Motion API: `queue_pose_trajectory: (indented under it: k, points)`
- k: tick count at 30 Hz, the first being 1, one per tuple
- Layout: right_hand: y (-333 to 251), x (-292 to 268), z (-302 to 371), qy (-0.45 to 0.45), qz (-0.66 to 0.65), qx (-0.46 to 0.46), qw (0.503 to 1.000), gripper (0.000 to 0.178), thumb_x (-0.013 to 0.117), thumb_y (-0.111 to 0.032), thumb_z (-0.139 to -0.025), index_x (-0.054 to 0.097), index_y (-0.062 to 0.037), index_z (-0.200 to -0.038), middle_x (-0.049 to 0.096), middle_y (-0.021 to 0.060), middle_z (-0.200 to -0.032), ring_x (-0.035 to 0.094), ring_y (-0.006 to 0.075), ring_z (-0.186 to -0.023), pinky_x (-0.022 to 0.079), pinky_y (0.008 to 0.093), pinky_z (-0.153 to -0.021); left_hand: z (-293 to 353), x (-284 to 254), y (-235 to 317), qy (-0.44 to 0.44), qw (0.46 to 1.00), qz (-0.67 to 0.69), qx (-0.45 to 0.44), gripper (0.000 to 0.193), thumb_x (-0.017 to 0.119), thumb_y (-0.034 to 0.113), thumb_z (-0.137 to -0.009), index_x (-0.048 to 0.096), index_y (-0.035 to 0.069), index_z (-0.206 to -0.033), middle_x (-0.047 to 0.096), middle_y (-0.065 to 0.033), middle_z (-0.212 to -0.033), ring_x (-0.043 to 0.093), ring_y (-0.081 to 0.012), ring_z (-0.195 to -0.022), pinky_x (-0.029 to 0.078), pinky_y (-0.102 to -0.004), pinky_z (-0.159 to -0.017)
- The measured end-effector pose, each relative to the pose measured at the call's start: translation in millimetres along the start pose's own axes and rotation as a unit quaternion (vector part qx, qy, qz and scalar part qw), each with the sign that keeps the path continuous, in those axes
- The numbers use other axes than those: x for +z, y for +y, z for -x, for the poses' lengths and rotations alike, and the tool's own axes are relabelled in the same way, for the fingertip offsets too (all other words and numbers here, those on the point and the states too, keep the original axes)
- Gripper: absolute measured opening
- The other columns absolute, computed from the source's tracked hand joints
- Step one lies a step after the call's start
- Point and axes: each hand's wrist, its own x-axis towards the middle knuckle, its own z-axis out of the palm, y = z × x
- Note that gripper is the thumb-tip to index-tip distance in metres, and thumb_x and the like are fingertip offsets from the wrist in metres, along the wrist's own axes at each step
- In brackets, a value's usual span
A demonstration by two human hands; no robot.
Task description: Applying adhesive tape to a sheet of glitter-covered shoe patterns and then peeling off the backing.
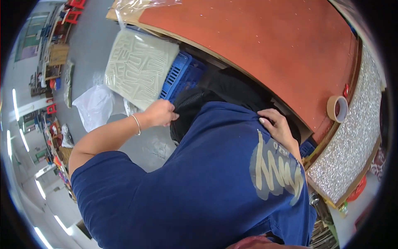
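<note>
My left hand (159, 113), with a bracelet at the wrist, is closed, its fingertips pinched at the edge of the black clothing (188, 101) over my lap. At the hem of my blue T-shirt (199, 166), my right hand (278, 126) grips the cloth, its fingers bent over the bunched edge. Part of that hand's grip is hidden by the shirt. Just beyond my left hand lies a stack of pale sheets with raised patterns (139, 68), resting by a blue plastic crate (176, 74).
A red-topped table (257, 50) stands in front of me. A roll of tape (337, 108) lies at its right side, beside a silver glittery panel (348, 137). A white plastic bag (95, 106) is on the grey floor (93, 37) at left. Cluttered shelves line the far left.
</note>
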Motion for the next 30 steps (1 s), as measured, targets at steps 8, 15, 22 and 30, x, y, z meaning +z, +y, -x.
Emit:
queue_pose_trajectory:
  k: [8,15,22,30]
  points:
    - [-26,43,-96,-0.017,0.043,-0.173,0.984,0.060,0.062,-0.019,-0.086,0.035,-0.0032,-0.137,0.058,0.0197,-0.111,0.057,0.0289,-0.105,0.044,0.0343,-0.092,11,-23,72,0.160,0.886,-0.312,0.304,0.027,0.057,0.021,-0.081,0.059,0.002,-0.062,0.061,-0.0172,-0.065,0.061,-0.0369,-0.068,0.049,-0.0455,-0.063]
    - [-32,-7,-18,-0.031,-0.029,-0.042,0.998,0.040,0.054,0.003,-0.085,0.049,-0.0015,-0.124,0.051,0.0111,-0.060,0.047,0.0151,-0.050,0.042,0.0291,-0.051,13,-34,125,0.227,0.772,-0.332,0.492,0.021,0.061,0.017,-0.075,0.053,0.004,-0.060,0.057,-0.0121,-0.063,0.060,-0.0317,-0.060,0.045,-0.0424,-0.052]
    - [-11,-26,132,0.071,-0.307,0.351,0.882,0.037,0.058,-0.009,-0.091,0.048,0.0008,-0.125,0.063,0.0066,-0.101,0.054,0.0085,-0.088,0.045,0.0236,-0.082,-16,11,301,0.008,0.561,-0.470,0.681,0.019,0.055,0.018,-0.074,0.064,0.002,-0.070,0.063,-0.0188,-0.070,0.063,-0.0307,-0.066,0.048,-0.0407,-0.058]
    - [42,-13,111,0.070,-0.120,0.076,0.987,0.080,0.067,-0.045,-0.081,0.035,0.0049,-0.136,0.044,0.0154,-0.134,0.041,0.0239,-0.125,0.026,0.0314,-0.107,-95,10,138,0.071,0.920,0.208,0.323,0.038,0.043,0.031,-0.097,0.062,-0.001,-0.102,0.063,-0.0072,-0.097,0.059,-0.0129,-0.088,0.047,-0.0298,-0.080]
